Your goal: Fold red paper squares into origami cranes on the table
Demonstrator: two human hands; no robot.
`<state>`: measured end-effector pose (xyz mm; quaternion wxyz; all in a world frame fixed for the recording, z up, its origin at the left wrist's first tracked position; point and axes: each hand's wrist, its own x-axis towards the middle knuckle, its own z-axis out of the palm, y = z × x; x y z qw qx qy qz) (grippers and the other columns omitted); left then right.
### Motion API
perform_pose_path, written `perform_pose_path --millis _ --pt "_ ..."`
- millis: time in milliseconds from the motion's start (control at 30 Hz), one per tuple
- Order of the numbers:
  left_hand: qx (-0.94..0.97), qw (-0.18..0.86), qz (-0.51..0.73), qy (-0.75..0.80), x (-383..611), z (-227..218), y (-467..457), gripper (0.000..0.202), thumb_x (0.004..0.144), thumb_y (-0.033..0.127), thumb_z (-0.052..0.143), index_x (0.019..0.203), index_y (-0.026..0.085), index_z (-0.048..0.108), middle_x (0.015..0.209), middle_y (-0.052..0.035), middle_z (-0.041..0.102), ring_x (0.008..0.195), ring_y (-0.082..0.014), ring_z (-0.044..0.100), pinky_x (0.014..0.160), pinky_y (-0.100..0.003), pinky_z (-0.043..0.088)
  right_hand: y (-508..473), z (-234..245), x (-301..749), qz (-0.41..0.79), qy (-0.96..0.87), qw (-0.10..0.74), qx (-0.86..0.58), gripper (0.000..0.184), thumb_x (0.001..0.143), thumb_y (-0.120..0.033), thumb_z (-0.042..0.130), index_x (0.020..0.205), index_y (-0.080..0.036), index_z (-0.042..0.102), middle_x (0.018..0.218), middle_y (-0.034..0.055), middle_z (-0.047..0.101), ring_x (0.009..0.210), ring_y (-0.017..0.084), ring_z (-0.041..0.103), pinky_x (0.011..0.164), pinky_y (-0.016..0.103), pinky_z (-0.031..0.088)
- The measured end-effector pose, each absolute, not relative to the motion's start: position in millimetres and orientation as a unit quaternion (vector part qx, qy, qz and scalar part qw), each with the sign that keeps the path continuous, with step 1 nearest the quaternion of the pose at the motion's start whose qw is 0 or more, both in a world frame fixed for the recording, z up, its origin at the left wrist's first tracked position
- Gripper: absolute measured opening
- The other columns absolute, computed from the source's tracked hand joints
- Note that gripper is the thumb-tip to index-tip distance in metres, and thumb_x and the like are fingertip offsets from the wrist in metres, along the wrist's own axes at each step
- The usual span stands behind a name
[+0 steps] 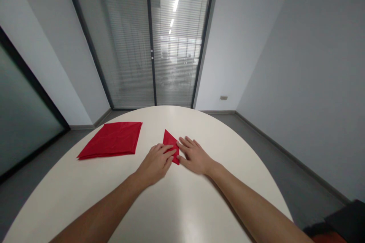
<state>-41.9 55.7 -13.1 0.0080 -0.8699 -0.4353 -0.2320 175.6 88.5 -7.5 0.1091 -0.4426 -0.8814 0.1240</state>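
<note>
A small red folded piece (169, 139), pointed at its far end, lies flat on the white table between my hands; I cannot tell whether it is cloth or paper. My left hand (157, 159) rests over its left and near part, fingers stretched across it. At its right edge, my right hand (195, 155) lies palm down with the fingers spread, the thumb and a fingertip touching the red edge. The fingers of my left hand hide part of the piece. Neither hand grips anything.
A larger red folded sheet (112, 139), stacked in layers, lies on the left of the round white table (222, 136). Beyond the table's far edge stands a glass partition with blinds (131, 45). Something dark (346, 218) is at the lower right, beside the table.
</note>
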Motion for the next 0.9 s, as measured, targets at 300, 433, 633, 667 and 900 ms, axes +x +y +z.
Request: perform_pose_path --millis 300,433,633,667,900 --pt "-0.863 0.020 -0.238 -0.445 -43 -19 57 0.036 0.093 0.020 0.052 0.126 0.022 0.064 0.130 -0.0102 0.064 0.120 -0.0273 0.055 0.107 -0.050 0.042 89 -4 173 0.072 -0.886 0.166 -0.428 0.044 0.095 -0.042 0.054 0.136 -0.026 0.061 0.156 0.0108 0.042 0.146 0.032 0.032 0.119 0.057 0.022" --pt "-0.857 0.028 -0.232 -0.460 -43 -17 56 0.034 0.093 0.026 0.053 0.125 0.021 0.064 0.127 -0.0112 0.064 0.116 -0.0284 0.056 0.104 -0.050 0.044 88 -3 173 0.073 -0.886 0.180 -0.422 0.041 0.094 -0.042 0.056 0.131 -0.027 0.065 0.150 0.0100 0.050 0.142 0.031 0.039 0.118 0.055 0.024" --pt "-0.854 0.014 -0.245 -0.459 -43 -12 52 0.035 0.086 0.024 0.060 0.120 0.020 0.067 0.121 -0.0120 0.062 0.116 -0.0299 0.055 0.105 -0.050 0.044 90 -3 175 0.068 -0.864 0.200 -0.457 0.032 0.092 -0.034 0.058 0.121 -0.025 0.071 0.146 0.0120 0.052 0.139 0.031 0.041 0.115 0.054 0.028" --pt "-0.854 0.011 -0.243 -0.460 -43 -11 52 0.035 0.086 0.023 0.059 0.120 0.020 0.067 0.121 -0.0122 0.062 0.116 -0.0301 0.055 0.105 -0.049 0.044 91 -2 175 0.064 -0.863 0.208 -0.456 0.030 0.093 -0.032 0.058 0.118 -0.024 0.072 0.145 0.0121 0.053 0.138 0.031 0.042 0.115 0.054 0.029" --pt "-0.854 -0.005 -0.231 -0.467 -44 -18 55 0.045 0.088 0.027 0.059 0.133 0.023 0.060 0.137 -0.0135 0.057 0.125 -0.0318 0.054 0.108 -0.052 0.042 87 4 171 0.062 -0.895 0.245 -0.367 0.021 0.093 -0.032 0.061 0.110 -0.027 0.073 0.132 0.0077 0.063 0.126 0.025 0.053 0.117 0.054 0.023"
